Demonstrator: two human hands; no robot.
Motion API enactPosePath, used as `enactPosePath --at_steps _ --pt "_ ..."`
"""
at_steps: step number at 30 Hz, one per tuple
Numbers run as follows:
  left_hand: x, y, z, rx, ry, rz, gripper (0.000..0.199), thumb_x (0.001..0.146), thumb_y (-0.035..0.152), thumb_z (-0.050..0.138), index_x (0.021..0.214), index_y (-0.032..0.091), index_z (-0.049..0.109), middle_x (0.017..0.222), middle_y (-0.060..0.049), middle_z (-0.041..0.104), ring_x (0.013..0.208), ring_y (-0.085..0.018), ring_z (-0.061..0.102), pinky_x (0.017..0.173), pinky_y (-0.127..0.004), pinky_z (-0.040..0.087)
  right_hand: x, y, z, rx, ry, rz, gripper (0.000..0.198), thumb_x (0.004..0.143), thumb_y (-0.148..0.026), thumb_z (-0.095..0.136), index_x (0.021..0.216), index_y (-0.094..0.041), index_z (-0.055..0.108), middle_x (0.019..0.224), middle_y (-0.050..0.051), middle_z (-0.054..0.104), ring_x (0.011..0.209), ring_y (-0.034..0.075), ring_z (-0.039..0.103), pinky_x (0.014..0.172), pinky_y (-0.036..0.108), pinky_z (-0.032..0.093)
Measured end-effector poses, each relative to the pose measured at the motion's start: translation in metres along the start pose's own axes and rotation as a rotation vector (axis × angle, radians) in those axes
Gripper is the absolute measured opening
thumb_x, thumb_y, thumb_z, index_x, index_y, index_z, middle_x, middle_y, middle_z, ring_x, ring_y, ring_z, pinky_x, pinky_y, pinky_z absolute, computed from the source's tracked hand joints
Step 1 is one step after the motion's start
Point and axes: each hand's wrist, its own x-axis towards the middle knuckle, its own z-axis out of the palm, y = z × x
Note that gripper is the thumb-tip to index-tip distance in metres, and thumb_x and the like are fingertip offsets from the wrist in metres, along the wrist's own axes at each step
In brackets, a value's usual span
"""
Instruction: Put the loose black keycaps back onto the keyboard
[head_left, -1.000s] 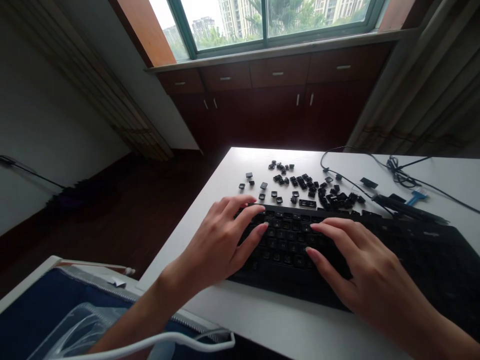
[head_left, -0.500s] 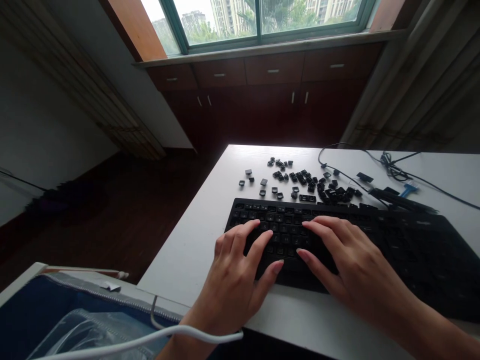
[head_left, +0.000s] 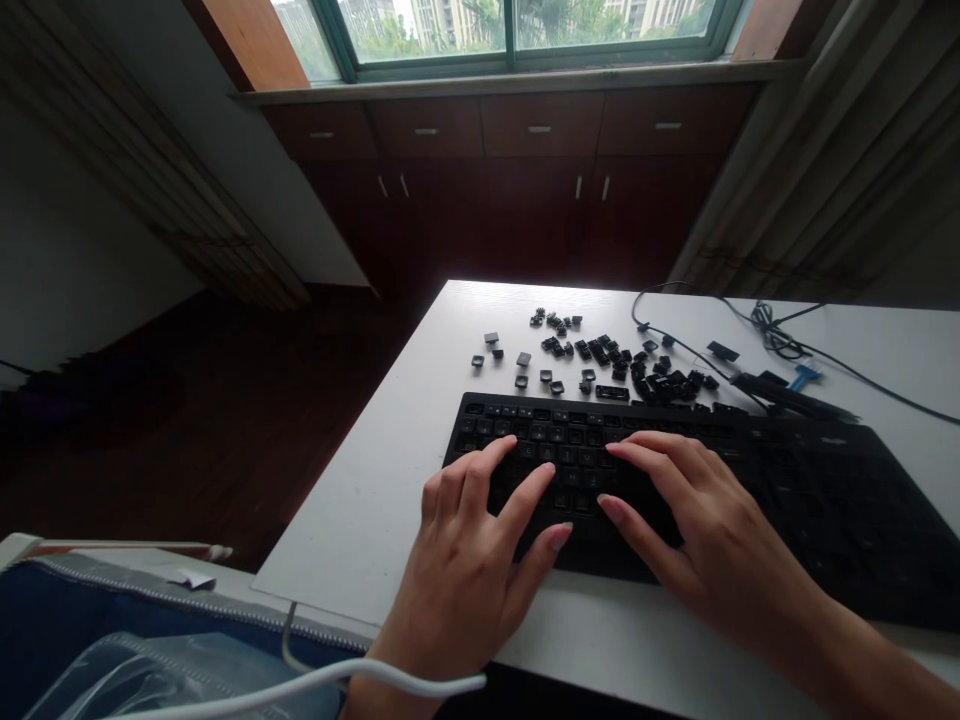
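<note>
A black keyboard (head_left: pixel 750 500) lies on the white table, some of its key positions bare and others capped. Over its left part rests my left hand (head_left: pixel 480 540), fingers spread, with fingertips on the keys and the thumb near the front edge. My right hand (head_left: pixel 697 520) is over the middle, thumb and index finger apart, its other fingers partly hidden behind the index. Neither hand shows anything held. Behind the keyboard, loose black keycaps (head_left: pixel 667 385) lie in a heap, with several more scattered singly to the left.
A blue tool (head_left: pixel 805 375) and a coiled black cable (head_left: pixel 772 325) lie at the back right of the white table (head_left: pixel 367 480). At the lower left are a blue zippered fabric bin (head_left: pixel 45 630), clear plastic in it, and a white cable (head_left: pixel 300 686). Cabinets (head_left: pixel 540 210) stand beyond.
The view has shifted slightly, so the table and keyboard sit a little further left and up. Both hands stay on the keyboard in nearly the same pose; the left index finger has moved slightly.
</note>
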Motion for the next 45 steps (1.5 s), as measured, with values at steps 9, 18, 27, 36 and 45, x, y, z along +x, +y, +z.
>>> enactPosePath --at_steps 9,18,27,36,45 --pt "0.001 -0.001 0.001 0.021 0.0 -0.006 0.047 0.095 0.036 0.059 0.139 0.02 0.052 0.143 -0.016 0.046 0.128 -0.031 0.047 0.103 -0.049 0.041 -0.001 0.001 -0.004 0.027 -0.021 -0.022 0.044 0.095 -0.041 0.061 0.131 -0.018 0.053 0.126 0.011 0.057 0.115 0.024 0.054 0.096 0.04 0.048" --pt "0.001 0.0 0.002 0.024 0.017 -0.009 0.047 0.094 0.034 0.06 0.138 0.019 0.051 0.142 -0.015 0.047 0.128 -0.031 0.047 0.105 -0.049 0.04 -0.001 0.0 -0.004 0.013 -0.026 -0.029 0.044 0.095 -0.041 0.061 0.131 -0.017 0.054 0.126 0.012 0.057 0.114 0.024 0.053 0.096 0.041 0.048" --pt "0.001 -0.001 0.003 0.005 0.045 -0.018 0.046 0.094 0.032 0.061 0.136 0.019 0.051 0.14 -0.015 0.049 0.126 -0.03 0.049 0.105 -0.049 0.04 -0.003 -0.005 0.0 -0.025 -0.038 -0.085 0.046 0.094 -0.041 0.062 0.133 -0.017 0.057 0.129 0.015 0.054 0.121 0.029 0.048 0.1 0.048 0.044" --pt "0.001 0.0 0.003 -0.003 0.062 -0.014 0.044 0.093 0.031 0.062 0.135 0.019 0.052 0.139 -0.015 0.05 0.123 -0.03 0.051 0.102 -0.049 0.042 0.002 -0.01 -0.001 -0.061 -0.1 -0.035 0.052 0.094 -0.052 0.058 0.136 -0.02 0.057 0.135 0.018 0.049 0.126 0.032 0.046 0.1 0.053 0.042" --pt "0.0 -0.003 0.006 -0.038 0.132 -0.036 0.047 0.091 0.029 0.066 0.134 0.018 0.053 0.13 -0.013 0.056 0.115 -0.027 0.056 0.1 -0.045 0.046 -0.002 -0.008 -0.009 0.089 -0.067 -0.125 0.031 0.091 -0.042 0.067 0.118 -0.027 0.066 0.131 0.012 0.05 0.122 0.029 0.048 0.098 0.048 0.045"
